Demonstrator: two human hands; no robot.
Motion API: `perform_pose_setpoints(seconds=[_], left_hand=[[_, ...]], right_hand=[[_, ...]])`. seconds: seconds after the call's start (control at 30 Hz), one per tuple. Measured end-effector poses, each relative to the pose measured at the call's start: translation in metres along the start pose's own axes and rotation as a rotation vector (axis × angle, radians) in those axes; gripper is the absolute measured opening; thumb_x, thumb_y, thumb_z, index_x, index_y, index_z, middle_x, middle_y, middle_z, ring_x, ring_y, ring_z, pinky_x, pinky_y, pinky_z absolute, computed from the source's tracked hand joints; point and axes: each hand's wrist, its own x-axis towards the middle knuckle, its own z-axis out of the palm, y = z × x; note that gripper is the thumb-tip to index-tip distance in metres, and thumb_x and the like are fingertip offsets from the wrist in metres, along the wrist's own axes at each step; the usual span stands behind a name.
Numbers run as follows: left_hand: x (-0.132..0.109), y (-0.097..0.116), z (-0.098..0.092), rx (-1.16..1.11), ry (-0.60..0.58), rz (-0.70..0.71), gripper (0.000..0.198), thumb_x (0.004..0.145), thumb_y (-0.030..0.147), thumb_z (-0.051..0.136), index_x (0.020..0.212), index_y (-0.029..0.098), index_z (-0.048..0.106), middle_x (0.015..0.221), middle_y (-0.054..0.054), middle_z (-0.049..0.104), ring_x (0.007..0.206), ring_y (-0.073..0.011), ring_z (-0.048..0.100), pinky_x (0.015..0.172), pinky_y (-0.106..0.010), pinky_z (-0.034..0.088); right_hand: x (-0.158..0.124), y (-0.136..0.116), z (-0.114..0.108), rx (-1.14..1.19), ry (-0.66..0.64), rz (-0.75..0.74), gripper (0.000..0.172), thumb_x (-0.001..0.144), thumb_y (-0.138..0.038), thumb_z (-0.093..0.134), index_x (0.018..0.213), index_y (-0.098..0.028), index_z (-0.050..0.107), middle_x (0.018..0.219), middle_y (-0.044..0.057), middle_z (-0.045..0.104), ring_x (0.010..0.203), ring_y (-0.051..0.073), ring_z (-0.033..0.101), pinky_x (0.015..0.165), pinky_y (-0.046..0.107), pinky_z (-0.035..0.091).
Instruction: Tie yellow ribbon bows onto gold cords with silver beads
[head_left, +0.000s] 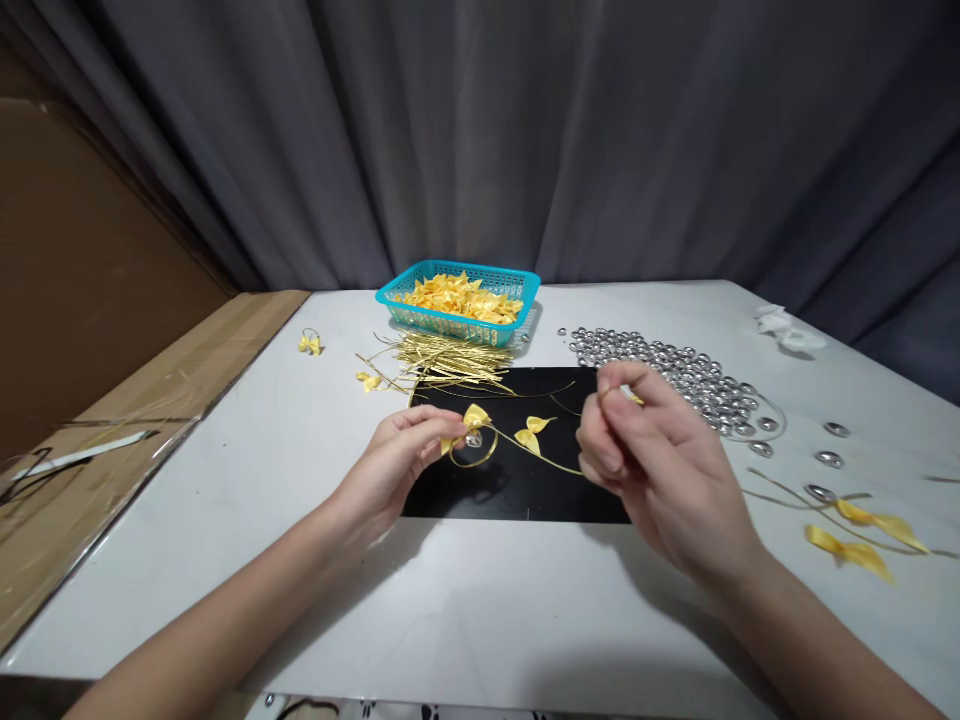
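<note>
Between thumb and fingers, my left hand [409,450] pinches a yellow ribbon bow [475,417] with a silver oval bead [473,438] just under it. A gold cord [536,457] loops below the bow and runs right to my closed right hand [652,460]. That hand is shut on the cord, its thumb pressed to the index finger; a small pale and yellow bit shows at the fingertips. Both hands are above a black mat [510,500]. On the mat, between the hands, lies another yellow bow [533,436].
Behind the mat are a pile of gold cords [450,358] and a teal basket [534,285] of yellow bows. Many silver beads [675,370] spread at right, with loose bows [851,552] nearer me. A finished-looking looped bow [310,344] lies far left; cardboard [165,390] borders the table.
</note>
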Motion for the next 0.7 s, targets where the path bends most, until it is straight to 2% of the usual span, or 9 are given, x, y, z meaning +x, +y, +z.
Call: perform_pose_setpoints(seconds=[0.2,0.37,0.7], left_hand=[[0.004,-0.001,-0.004,-0.051,0.05,0.093,0.007,0.059,0.016,0.075,0.062,0.016,0.069,0.062,0.003,0.064,0.065,-0.009,0.058,0.071,-0.021,0.043],[0.0,-0.001,0.0,-0.082,0.069,0.028,0.009,0.058,0.014,0.076,0.063,0.016,0.069,0.062,0.004,0.063,0.06,-0.0061,0.054,0.065,-0.018,0.041],[-0.002,-0.001,0.0,-0.106,0.059,0.025,0.01,0.058,0.014,0.077,0.063,0.016,0.069,0.067,0.004,0.064,0.066,-0.0076,0.056,0.069,-0.019,0.042]], right_hand=[[-0.007,0.014,0.013,-0.038,-0.204,0.174,0.02,0.091,-0.041,0.047,0.086,-0.022,0.042,0.054,-0.008,0.036,0.046,0.006,0.025,0.042,0.021,0.018],[-0.007,0.032,0.02,-0.05,-0.319,0.385,0.023,0.091,-0.042,0.046,0.085,-0.02,0.041,0.056,-0.009,0.034,0.046,0.006,0.023,0.043,0.02,0.016],[-0.019,0.045,0.028,-0.001,-0.406,0.389,0.023,0.093,-0.042,0.044,0.086,-0.02,0.043,0.061,-0.006,0.036,0.052,0.007,0.031,0.047,0.02,0.025]])
